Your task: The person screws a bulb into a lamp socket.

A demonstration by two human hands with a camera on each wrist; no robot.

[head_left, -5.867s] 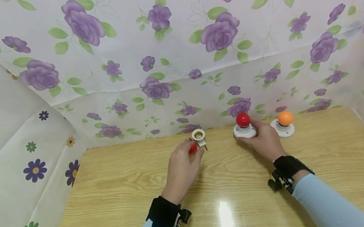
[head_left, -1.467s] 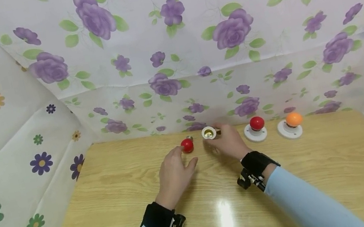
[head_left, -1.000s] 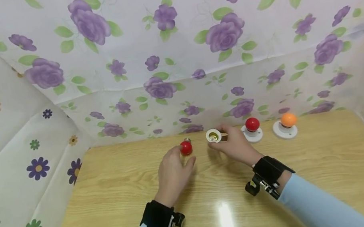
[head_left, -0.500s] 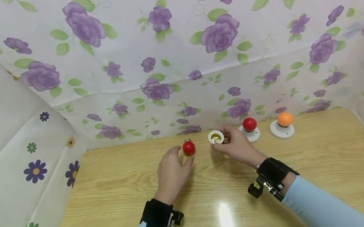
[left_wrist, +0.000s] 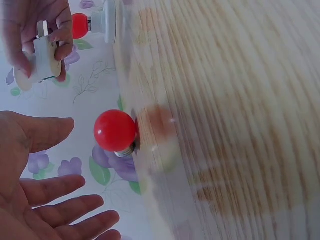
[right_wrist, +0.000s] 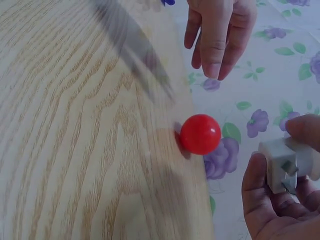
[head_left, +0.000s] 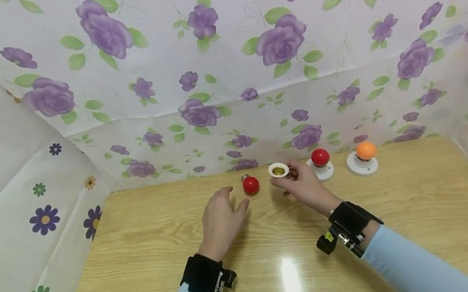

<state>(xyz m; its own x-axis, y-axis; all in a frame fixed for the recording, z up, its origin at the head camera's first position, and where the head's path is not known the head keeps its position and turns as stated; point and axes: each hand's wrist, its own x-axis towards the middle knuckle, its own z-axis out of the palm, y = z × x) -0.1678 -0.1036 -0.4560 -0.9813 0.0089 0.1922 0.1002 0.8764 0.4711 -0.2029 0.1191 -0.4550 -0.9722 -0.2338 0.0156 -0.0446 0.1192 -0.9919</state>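
Note:
A loose red light bulb (head_left: pixel 251 185) lies on the wooden table with its metal screw end toward the back wall. To its left my left hand (head_left: pixel 221 221) is held with fingers spread, touching nothing; the left wrist view shows a gap between the thumb and the bulb (left_wrist: pixel 115 130). My right hand (head_left: pixel 309 190) pinches a white plug-in bulb socket (head_left: pixel 278 170), its brass-lined opening facing up toward the head camera. Metal prongs stick out of the socket body (right_wrist: pixel 280 162) in the right wrist view. No bulb sits in this socket.
Just right of my right hand stands a white round lamp base (head_left: pixel 327 171) with a red bulb (head_left: pixel 320 157) in it. Farther right is a similar base (head_left: pixel 363 167) with an orange bulb (head_left: pixel 366 150). A flowered cloth wall (head_left: pixel 149 93) runs along the table's back edge.
The socket has passed from my left hand to my right, which earlier gripped the standing red lamp's base. My left hand has let go of the loose bulb, which has rolled slightly right.

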